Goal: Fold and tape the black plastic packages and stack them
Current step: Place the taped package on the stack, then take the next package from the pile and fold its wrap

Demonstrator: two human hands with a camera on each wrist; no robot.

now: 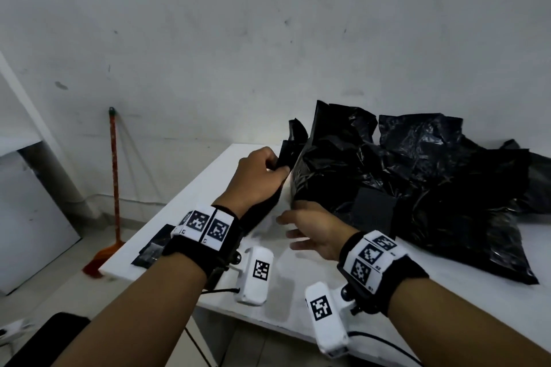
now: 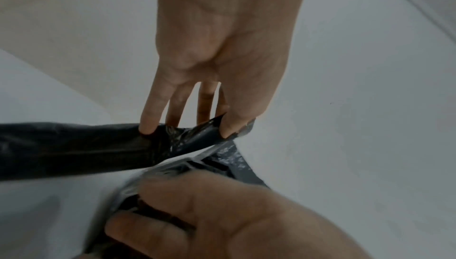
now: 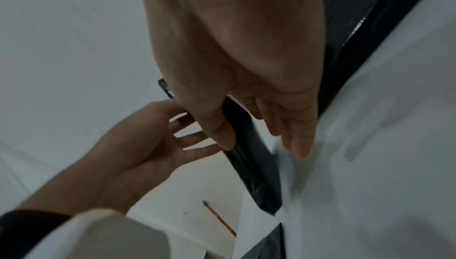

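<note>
A crumpled black plastic package stands at the middle of the white table. My left hand pinches its upper left flap between thumb and fingers; the left wrist view shows that pinch on the black plastic by the left hand. My right hand is at the package's lower front edge with straight fingers. In the right wrist view its thumb lies along a black fold and the right hand keeps its fingers extended over the table.
More black plastic packages lie heaped to the right against the wall. A matte black square patch sits on the front of the heap. Dark flat strips lie at the table's left corner. An orange broom leans on the wall.
</note>
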